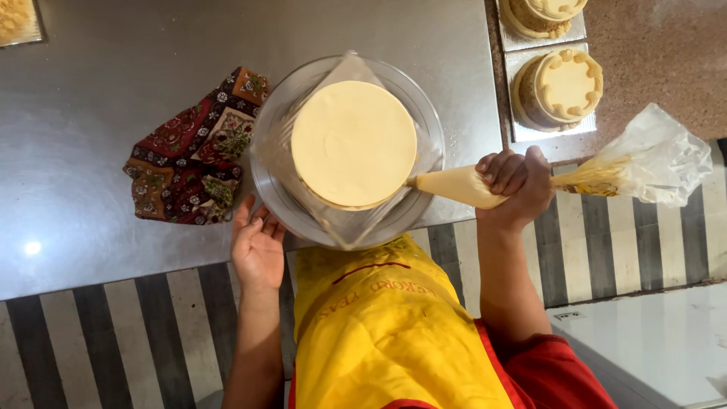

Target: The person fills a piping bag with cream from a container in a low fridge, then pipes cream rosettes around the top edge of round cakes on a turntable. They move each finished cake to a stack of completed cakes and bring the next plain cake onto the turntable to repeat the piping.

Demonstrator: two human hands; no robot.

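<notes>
A steel tabletop (pixel 113 113) over a striped floor carries a round cream cake (pixel 354 144) on a turntable (pixel 420 113) at its near edge. The right hand (pixel 515 185) grips a piping bag (pixel 462 187), tip at the cake's side; squeezing unevenly could smear it. The left hand (pixel 257 246), open, rests against the turntable's rim.

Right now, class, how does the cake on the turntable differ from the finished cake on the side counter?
The cake on the turntable has a smooth, bare top; the finished cake carries a piped border round its rim. The turntable cake looks larger in the picture than the finished one. The piping bag, held in the right hand, has its tip at the first cake's side; nothing touches the finished cake. Both are round and pale cream.
</notes>
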